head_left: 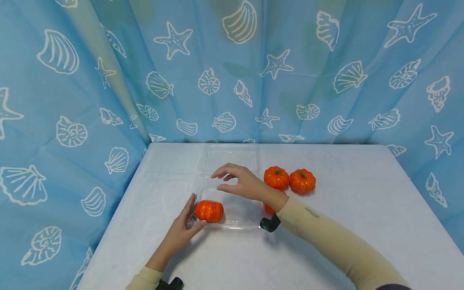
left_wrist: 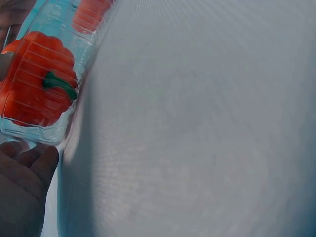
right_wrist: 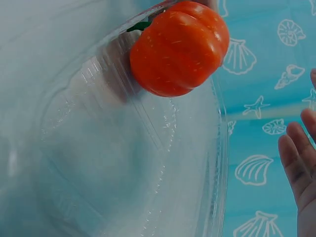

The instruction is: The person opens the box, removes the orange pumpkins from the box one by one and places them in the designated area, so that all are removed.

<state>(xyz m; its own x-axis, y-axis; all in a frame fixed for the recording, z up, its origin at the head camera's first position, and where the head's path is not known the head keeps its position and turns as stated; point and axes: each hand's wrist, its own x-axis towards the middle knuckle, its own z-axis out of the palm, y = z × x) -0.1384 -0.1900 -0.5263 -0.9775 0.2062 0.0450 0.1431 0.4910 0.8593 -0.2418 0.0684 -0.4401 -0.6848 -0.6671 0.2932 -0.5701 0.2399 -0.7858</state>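
A clear plastic clamshell container (head_left: pixel 237 226) lies on the table with its lid (head_left: pixel 228 158) folded back. One small orange pumpkin (head_left: pixel 209 211) lies on its side in the front left corner of the base; its green stem shows in the left wrist view. My left hand (head_left: pixel 181 226) holds that corner, fingers along the left wall and thumb at the front edge. Above the base hovers my right hand (head_left: pixel 241 182), fingers loosely bent and thumb apart, with nothing between them. In the right wrist view its fingers (right_wrist: pixel 301 153) appear at the right edge.
Right of the container are an orange pumpkin (head_left: pixel 276 177), a second pumpkin (head_left: pixel 302 181) beside it, and a third pumpkin (head_left: pixel 269 209) partly hidden by the right forearm. A white cloth (head_left: pixel 344 241) covers the table. Blue shell-patterned curtains (head_left: pixel 268 96) hang behind and at the sides.
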